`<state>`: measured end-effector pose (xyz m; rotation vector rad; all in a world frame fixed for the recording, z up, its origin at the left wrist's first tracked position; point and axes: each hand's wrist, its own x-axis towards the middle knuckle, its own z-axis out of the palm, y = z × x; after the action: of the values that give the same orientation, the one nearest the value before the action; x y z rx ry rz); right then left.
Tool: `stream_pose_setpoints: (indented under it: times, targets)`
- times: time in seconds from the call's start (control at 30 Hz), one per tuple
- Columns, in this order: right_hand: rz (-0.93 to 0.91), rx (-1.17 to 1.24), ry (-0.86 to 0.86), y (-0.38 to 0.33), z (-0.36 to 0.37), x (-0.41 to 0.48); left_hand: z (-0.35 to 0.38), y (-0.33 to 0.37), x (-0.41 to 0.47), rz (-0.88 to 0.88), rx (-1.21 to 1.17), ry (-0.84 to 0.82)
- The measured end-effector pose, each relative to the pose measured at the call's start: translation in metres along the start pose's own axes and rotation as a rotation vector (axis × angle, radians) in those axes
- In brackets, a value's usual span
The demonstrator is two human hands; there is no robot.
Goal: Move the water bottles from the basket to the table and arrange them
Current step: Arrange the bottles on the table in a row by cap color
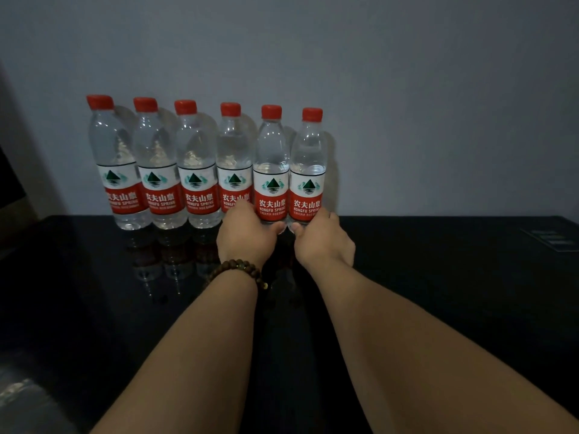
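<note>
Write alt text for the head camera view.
Two bare hands grip the bases of the two rightmost bottles: left hand, right hand. Six upright red-capped water bottles stand in a row on a dark glossy table against a pale wall.

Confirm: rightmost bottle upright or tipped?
Upright. The rightmost bottle stands on the table, cap on top, right hand gripping its base.

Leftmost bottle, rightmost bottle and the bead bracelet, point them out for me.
Leftmost bottle (123, 195): head view, on its label.
Rightmost bottle (307, 195): head view, on its label.
Bead bracelet (238, 267): head view, beads across the left wrist.
</note>
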<state>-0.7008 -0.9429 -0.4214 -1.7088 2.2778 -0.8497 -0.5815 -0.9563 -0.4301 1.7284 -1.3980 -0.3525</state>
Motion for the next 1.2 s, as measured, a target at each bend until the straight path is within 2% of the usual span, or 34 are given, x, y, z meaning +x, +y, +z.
stream_pose_setpoints:
  times: [0.1,0.27,0.67,0.87,0.93,1.07,1.2]
  targets:
    - [0.002,0.001,0.004,0.000,0.002,0.006,0.006,0.004,0.006,0.040,0.025,0.012]
    - [-0.035,-0.005,0.005,-0.001,0.007,0.016,0.012,0.008,0.015,-0.018,-0.021,0.014]
    - [-0.041,-0.030,0.011,-0.003,0.015,0.028,0.019,0.007,0.021,-0.001,-0.045,0.063]
    - [-0.019,0.027,-0.002,-0.006,0.008,0.021,0.004,0.008,0.007,0.010,-0.082,0.033]
    - [0.050,0.110,-0.008,-0.008,0.002,0.012,-0.011,0.008,-0.006,0.017,-0.043,-0.013]
    - [0.317,0.299,0.012,-0.027,-0.015,-0.018,-0.063,0.015,-0.028,0.047,0.077,-0.135]
    - [0.344,0.252,-0.163,-0.052,-0.049,-0.070,-0.139,0.035,-0.054,0.088,0.374,-0.276]
